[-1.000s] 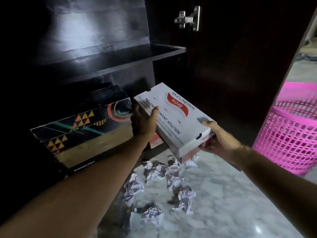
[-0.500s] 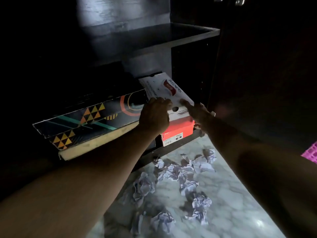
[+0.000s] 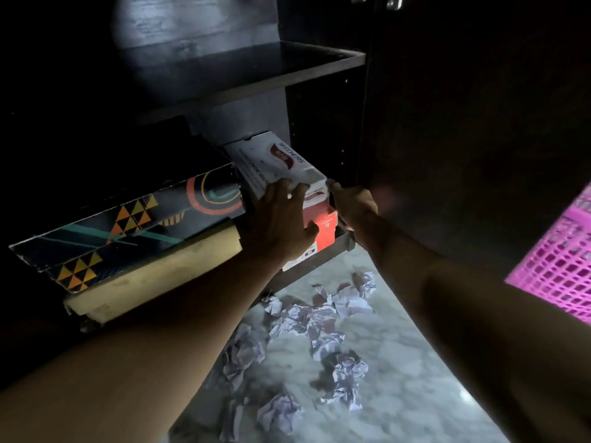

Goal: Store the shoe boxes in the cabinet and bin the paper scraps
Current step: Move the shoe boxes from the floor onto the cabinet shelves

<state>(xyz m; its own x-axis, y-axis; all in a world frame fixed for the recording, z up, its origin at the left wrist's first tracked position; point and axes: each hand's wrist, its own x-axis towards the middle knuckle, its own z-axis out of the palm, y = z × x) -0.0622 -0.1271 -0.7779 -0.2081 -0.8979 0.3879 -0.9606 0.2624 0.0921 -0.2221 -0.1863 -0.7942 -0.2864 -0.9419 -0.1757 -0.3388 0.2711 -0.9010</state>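
Note:
A white shoe box [image 3: 275, 163] with a red logo lies on an orange-red box [image 3: 323, 230] on the bottom shelf of the dark cabinet [image 3: 243, 75]. My left hand [image 3: 281, 219] lies spread over the front ends of both boxes, fingers fairly straight. My right hand [image 3: 351, 204] touches the white box's right front corner; how its fingers lie is unclear. To the left a black patterned box [image 3: 128, 219] sits on a tan box [image 3: 153, 276]. Several crumpled paper scraps [image 3: 319, 324] lie on the marble floor below.
A pink mesh bin [image 3: 559, 266] stands at the right edge. The cabinet's open door [image 3: 463, 123] rises dark on the right, close to my right arm. An upper shelf holds nothing that I can see.
The white box went from tilted in both hands outside the cabinet to lying deep on the orange-red box. Both hands now rest at its front end.

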